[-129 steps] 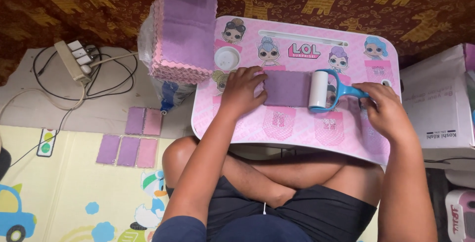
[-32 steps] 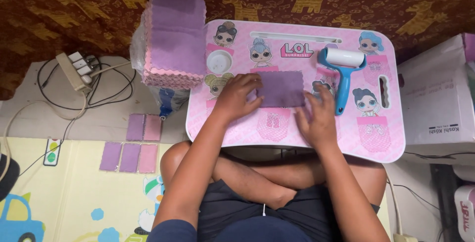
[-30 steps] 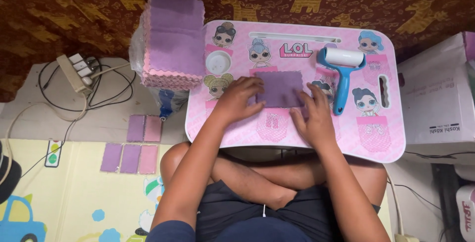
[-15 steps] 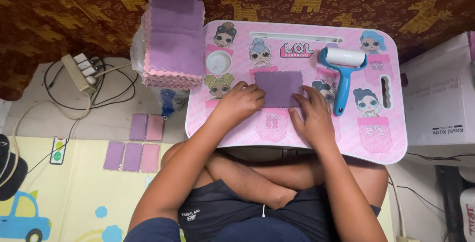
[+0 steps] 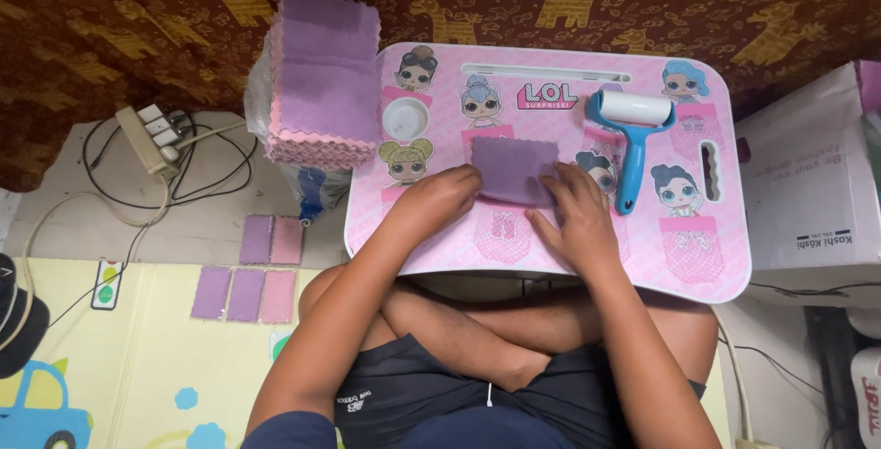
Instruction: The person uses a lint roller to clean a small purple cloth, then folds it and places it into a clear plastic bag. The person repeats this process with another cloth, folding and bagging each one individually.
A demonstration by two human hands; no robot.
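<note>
On the floor at 9 o'clock lie small folded cloths (image 5: 246, 270), and a tall stack of purple cloths (image 5: 326, 77) stands at 11 o'clock beside the pink lap table (image 5: 716, 265). At the table's centre the left hand (image 5: 440, 199) and right hand (image 5: 574, 210) rest flat with fingers spread, apart from each other, each pressing one lower edge of the purple cloth (image 5: 516, 169). At 2 o'clock from this cloth a blue lint roller (image 5: 633, 137) lies on the table, untouched.

lint roller (image 5: 631, 141) right of the hands, cloth stack (image 5: 323, 77) left, bare tray (image 5: 707, 256) between
</note>
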